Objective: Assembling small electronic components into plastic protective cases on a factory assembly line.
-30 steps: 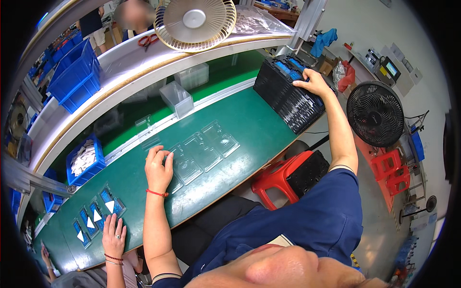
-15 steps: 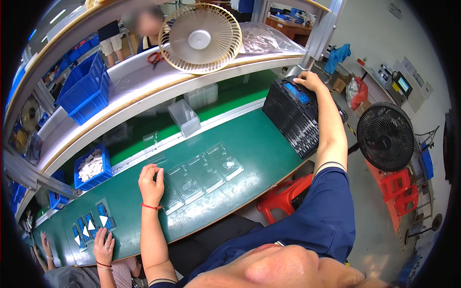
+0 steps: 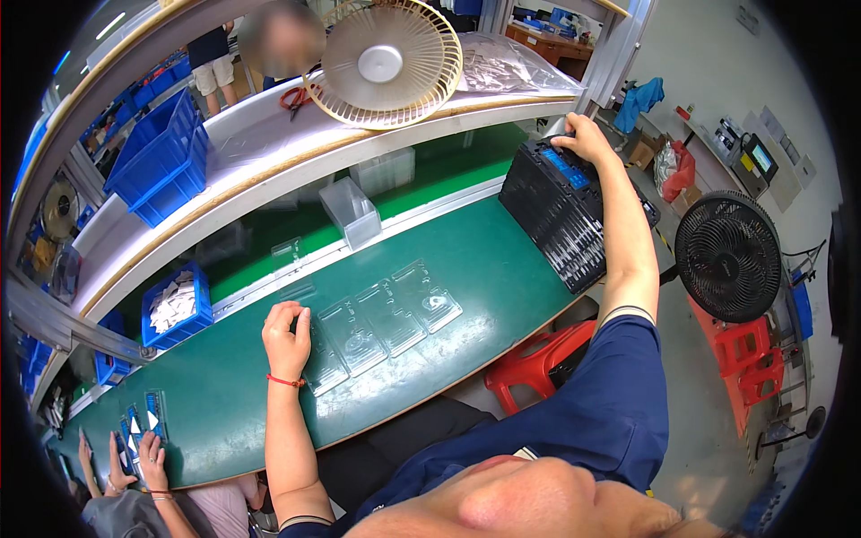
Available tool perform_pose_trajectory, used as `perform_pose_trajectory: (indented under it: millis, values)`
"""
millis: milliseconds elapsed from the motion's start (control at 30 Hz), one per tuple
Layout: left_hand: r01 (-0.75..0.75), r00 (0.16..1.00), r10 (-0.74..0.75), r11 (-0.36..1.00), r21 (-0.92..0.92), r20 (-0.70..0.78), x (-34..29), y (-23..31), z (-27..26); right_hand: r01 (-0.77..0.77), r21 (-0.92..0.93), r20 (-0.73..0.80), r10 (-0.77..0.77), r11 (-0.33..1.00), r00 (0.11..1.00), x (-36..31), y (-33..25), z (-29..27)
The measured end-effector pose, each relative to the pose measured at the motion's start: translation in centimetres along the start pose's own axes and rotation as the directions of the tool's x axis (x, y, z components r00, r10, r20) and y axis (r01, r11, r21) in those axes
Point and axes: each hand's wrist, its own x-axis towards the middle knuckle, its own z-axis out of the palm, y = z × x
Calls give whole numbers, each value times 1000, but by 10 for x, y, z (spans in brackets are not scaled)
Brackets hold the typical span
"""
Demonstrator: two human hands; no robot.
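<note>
My right hand (image 3: 585, 141) is at the top far edge of a tall stack of black trays (image 3: 554, 215). Its fingers are bent closed next to blue flat parts (image 3: 565, 168) in the top tray; what they pinch, if anything, is hidden. Loosely curled, with nothing visible in it, my left hand (image 3: 287, 341) rests by the left end of a row of clear plastic blister trays (image 3: 360, 341). These trays lie side by side on the green table (image 3: 484, 255).
At lower left, another person's hands (image 3: 154, 462) touch blue cards with white triangles (image 3: 151, 420). A blue bin (image 3: 202, 309) holds white pieces. A clear box (image 3: 350, 213) stands below the shelf, which carries a fan cover (image 3: 381, 63). A red stool (image 3: 538, 363) is under the table edge.
The view has shifted slightly, moving the table scene a little right. The other person's hands have drawn the blue cards leftward and closer together. My hands stay in nearly the same places.
</note>
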Motion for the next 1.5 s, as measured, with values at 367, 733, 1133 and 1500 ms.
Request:
perform_pose_trajectory:
  millis: [367,733,1133,1500]
  values:
    - [-19,1000,19,999,-25,-1,3,-1,-2,218,116,175,-236,969,956,-7,-28,14]
    - [-6,999,13,978,-208,29,-3,22,-4,334,-200,-402,-388,921,829,-58,-135,-7]
    - [536,835,-10,244,-808,550,-8,23,0,201,813,26,-379,547,925,-196,-436,129]
    - [705,667,-118,-220,-674,736,-12,3,-13,-306,905,416,-475,294,776,-186,-396,159]
